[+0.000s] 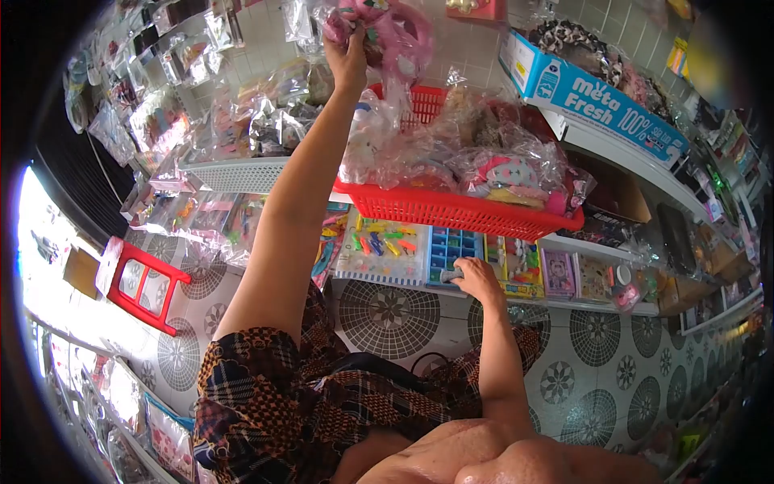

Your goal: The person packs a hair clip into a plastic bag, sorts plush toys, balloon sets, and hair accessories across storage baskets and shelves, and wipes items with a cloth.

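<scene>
Head view: your left hand [347, 55] is closed on the fluffy pink bundle [403, 50], which sits just right of it, long side hanging toward the red basket [451, 208], while your right hand [477, 281], way farther off, is half-curled at a grey thing [451, 275] by the blue tray [457, 242], though I can't tell if it's gripping.

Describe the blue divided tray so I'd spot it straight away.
Find the big red basket. Look just below its front wall, by the right hand. The tray is blue and split into small compartments, unlike the pale box left of it.
</scene>
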The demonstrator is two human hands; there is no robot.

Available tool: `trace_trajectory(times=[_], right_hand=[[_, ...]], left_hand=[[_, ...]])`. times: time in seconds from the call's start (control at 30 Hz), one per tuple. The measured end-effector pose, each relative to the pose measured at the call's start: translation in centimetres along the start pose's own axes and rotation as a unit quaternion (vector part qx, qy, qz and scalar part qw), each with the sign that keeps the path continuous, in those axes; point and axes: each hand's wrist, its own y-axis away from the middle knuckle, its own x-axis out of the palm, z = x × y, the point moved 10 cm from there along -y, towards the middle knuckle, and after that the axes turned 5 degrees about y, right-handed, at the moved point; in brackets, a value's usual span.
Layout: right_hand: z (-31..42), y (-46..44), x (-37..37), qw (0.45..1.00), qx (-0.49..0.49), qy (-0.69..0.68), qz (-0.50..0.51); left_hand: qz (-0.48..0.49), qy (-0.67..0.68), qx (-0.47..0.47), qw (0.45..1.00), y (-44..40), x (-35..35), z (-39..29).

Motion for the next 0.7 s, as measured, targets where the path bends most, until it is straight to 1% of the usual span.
trace_trajectory(times=[0.03,0.07,0.1,0.17,0.2,0.3,0.33,0.37,0.43,0.47,0.5,0.57,0.6,0.63,0.67,0.7], right_hand=[[0.0,0.1,0.1,1.0,-0.004,0.001,-0.001],[0.1,0.2,-0.1,1.0,-0.013,-0.013,-0.021],[0.2,0.3,-0.5,0.999,-0.022,-0.027,-0.04],[0.2,0.2,-0.5,0.999,-0.019,-0.027,-0.033],[0.3,0.4,-0.8,0.998,-0.028,-0.026,-0.049],[0.9,1.1,-1.6,0.996,-0.04,-0.028,-0.073],[1.1,1.3,-2.0,0.995,-0.042,-0.032,-0.083],[1.1,1.4,-1.9,0.995,-0.044,-0.03,-0.082],[1.2,1.6,-2.1,0.993,-0.06,-0.031,-0.102],[1.3,1.7,-2.2,0.99,-0.07,-0.036,-0.114],[1.4,1.9,-2.6,0.99,-0.071,-0.036,-0.113],[1.6,2.5,-4.2,0.981,-0.087,-0.086,-0.148],[2.2,3.4,-5.9,0.971,-0.099,-0.104,-0.192],[1.6,3.6,-6.3,0.965,-0.068,-0.178,-0.179],[1.8,4.6,-7.9,0.948,-0.085,-0.217,-0.217],[-0.4,5.0,-8.2,0.92,-0.068,-0.274,-0.271]], left_hand=[[0.005,0.019,0.033,0.999,0.3,0.1,-2.2],[0.018,-0.047,0.079,0.996,0.5,0.1,-4.4],[0.017,-0.048,0.083,0.995,0.6,-0.2,-5.2],[0.003,0.043,0.08,0.996,0.9,-1.0,-6.5],[0.002,0.043,0.081,0.996,1.1,-1.1,-7.3],[-0.065,0.182,0.064,0.979,1.7,-2.9,-9.3],[-0.079,0.217,0.037,0.972,1.9,-3.1,-10.1],[-0.088,0.239,0.049,0.966,2.1,-3.2,-11.6],[-0.097,0.314,-0.018,0.944,2.5,-3.3,-12.5],[-0.093,0.307,-0.047,0.946,3.4,-2.9,-13.3],[-0.102,0.332,-0.109,0.931,4.2,-3.3,-12.5],[-0.053,0.316,-0.128,0.939,6.0,-3.4,-13.0],[-0.066,0.275,-0.134,0.95,7.8,-3.8,-13.8],[-0.087,0.23,-0.166,0.955,9.2,-4.8,-13.5],[-0.089,0.197,-0.173,0.961,10.8,-5.4,-13.7],[-0.091,0.165,-0.181,0.965,12.6,-5.7,-14.6]])
